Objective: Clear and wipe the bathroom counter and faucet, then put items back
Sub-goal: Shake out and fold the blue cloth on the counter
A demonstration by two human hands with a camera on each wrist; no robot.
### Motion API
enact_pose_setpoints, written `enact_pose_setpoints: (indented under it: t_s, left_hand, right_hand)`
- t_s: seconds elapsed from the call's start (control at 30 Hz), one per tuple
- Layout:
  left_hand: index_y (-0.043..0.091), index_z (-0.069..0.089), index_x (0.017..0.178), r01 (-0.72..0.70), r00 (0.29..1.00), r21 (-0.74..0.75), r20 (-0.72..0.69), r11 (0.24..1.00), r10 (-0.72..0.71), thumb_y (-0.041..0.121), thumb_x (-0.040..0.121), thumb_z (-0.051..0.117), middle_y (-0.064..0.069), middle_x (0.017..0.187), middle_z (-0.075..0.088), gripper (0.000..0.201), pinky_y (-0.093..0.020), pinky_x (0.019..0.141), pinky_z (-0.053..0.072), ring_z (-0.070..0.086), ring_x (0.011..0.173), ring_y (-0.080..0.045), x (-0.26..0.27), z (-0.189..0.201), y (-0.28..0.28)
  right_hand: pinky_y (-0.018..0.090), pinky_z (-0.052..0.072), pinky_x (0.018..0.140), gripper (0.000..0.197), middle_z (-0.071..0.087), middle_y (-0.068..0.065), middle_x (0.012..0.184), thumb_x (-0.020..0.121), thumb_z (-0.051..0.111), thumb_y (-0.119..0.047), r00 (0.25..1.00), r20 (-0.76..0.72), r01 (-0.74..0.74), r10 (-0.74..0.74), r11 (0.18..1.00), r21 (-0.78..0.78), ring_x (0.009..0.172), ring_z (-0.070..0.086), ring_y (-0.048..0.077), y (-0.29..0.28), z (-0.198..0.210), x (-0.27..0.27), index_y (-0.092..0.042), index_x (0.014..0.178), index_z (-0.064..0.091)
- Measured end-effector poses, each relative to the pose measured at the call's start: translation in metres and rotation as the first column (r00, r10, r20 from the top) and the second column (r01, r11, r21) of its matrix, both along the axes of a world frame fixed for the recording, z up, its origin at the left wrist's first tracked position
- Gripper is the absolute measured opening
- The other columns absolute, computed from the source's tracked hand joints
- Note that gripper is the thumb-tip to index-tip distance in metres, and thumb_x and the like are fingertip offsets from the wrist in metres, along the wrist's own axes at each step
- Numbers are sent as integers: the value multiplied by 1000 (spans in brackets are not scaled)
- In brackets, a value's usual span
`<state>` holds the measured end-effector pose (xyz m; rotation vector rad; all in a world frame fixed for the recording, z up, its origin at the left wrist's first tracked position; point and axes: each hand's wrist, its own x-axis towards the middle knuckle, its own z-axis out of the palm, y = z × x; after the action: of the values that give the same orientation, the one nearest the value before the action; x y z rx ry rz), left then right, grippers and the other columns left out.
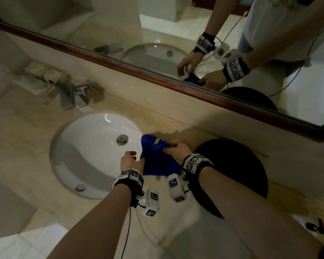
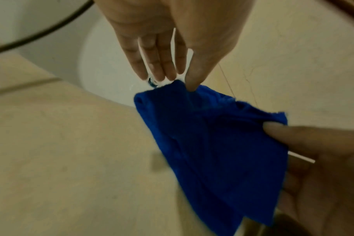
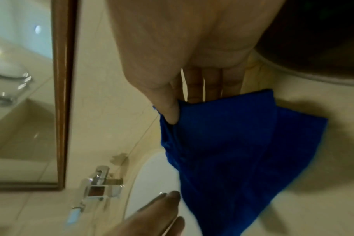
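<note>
A blue cloth (image 1: 157,161) hangs bunched between my hands over the right rim of the white sink (image 1: 86,139). My right hand (image 1: 176,148) pinches its upper edge; in the right wrist view the thumb (image 3: 172,115) presses the cloth (image 3: 232,151) against the fingers behind it. My left hand (image 1: 131,161) is at the cloth's left edge with fingers straight over the basin. In the left wrist view only its thumb tip (image 2: 190,86) touches the cloth (image 2: 222,143). The chrome faucet (image 1: 77,98) stands behind the sink on the beige counter (image 1: 26,137).
A round black tray or mat (image 1: 232,174) lies on the counter right of my right hand. Pale packets (image 1: 43,75) sit behind the faucet at the back left. A wood-framed mirror (image 1: 157,34) runs along the back wall. A small dark item (image 1: 315,226) lies at the far right.
</note>
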<state>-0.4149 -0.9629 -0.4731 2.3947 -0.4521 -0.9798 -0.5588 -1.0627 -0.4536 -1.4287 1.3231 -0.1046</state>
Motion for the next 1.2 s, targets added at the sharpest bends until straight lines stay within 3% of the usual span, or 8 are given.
enact_pose_setpoints:
  t_s: [0.07, 0.17, 0.33, 0.47, 0.57, 0.7, 0.9, 1.2]
  left_hand:
    - [14, 56, 119, 25, 1000, -45, -2, 999, -25, 26, 84, 67, -5, 111, 62, 38, -28, 80, 47, 61, 102, -25, -6, 9, 8]
    - [8, 64, 108, -50, 981, -207, -194, 977, 9, 28, 86, 67, -7, 91, 70, 30, -43, 85, 55, 67, 86, -26, -18, 27, 18]
    - [6, 61, 94, -258, 897, -345, -432, 902, 91, 18, 92, 61, -12, 80, 66, 12, -32, 60, 57, 64, 71, -22, -32, 66, 45]
    - [12, 60, 77, -292, 896, -354, -426, 889, 124, 8, 90, 61, -18, 89, 64, 14, -38, 70, 54, 60, 78, -28, -31, 80, 80]
    - [11, 57, 75, -285, 899, -372, -422, 883, 112, 4, 91, 58, -14, 78, 62, 18, -23, 51, 53, 58, 66, -23, -31, 88, 107]
    - [9, 55, 75, -354, 872, -359, -459, 863, 166, -5, 90, 56, -14, 72, 59, 20, -25, 50, 55, 58, 61, -24, -31, 94, 140]
    - [10, 56, 74, -370, 877, -342, -436, 864, 203, -9, 86, 57, -12, 75, 60, 23, -29, 58, 54, 58, 65, -22, -24, 96, 185]
    - [12, 67, 82, -268, 936, -229, -294, 936, 196, -11, 84, 52, -15, 81, 65, 27, -31, 67, 53, 60, 76, -27, -15, 87, 229]
  right_hand:
    - [45, 53, 83, 26, 67, 17, 88, 77, 75, -20, 999, 52, 12, -10, 999, -35, 83, 63, 29, 10, 9, 1, 0, 91, 67]
    - [34, 47, 71, 23, 62, 8, 77, 79, 75, -21, 997, 55, -56, 63, 992, -116, 71, 56, 20, 30, 34, 3, -1, 84, 66]
    - [39, 54, 75, 16, 67, 13, 80, 81, 74, -14, 983, 128, -119, 132, 988, -101, 79, 65, 28, 64, 68, 2, -9, 72, 60]
    - [29, 47, 62, 14, 63, 7, 71, 82, 72, -14, 963, 132, -229, 235, 972, -61, 66, 58, 20, 92, 85, -5, -10, 72, 64]
    - [28, 43, 59, 15, 61, 8, 68, 85, 70, -19, 954, 65, -289, 293, 955, -72, 63, 55, 20, 115, 93, -10, -9, 74, 66]
    - [25, 43, 49, 17, 58, 12, 65, 87, 67, -18, 963, 9, -269, 271, 961, -66, 50, 51, 20, 141, 95, -12, -1, 86, 68]
    - [29, 49, 55, 20, 63, 10, 61, 85, 67, -24, 962, -22, -273, 272, 956, -105, 53, 57, 22, 163, 96, -14, -9, 72, 65]
    - [44, 53, 83, 30, 70, 24, 89, 90, 59, -23, 964, -51, -265, 261, 937, -227, 84, 66, 37, 168, 101, -17, 4, 99, 69]
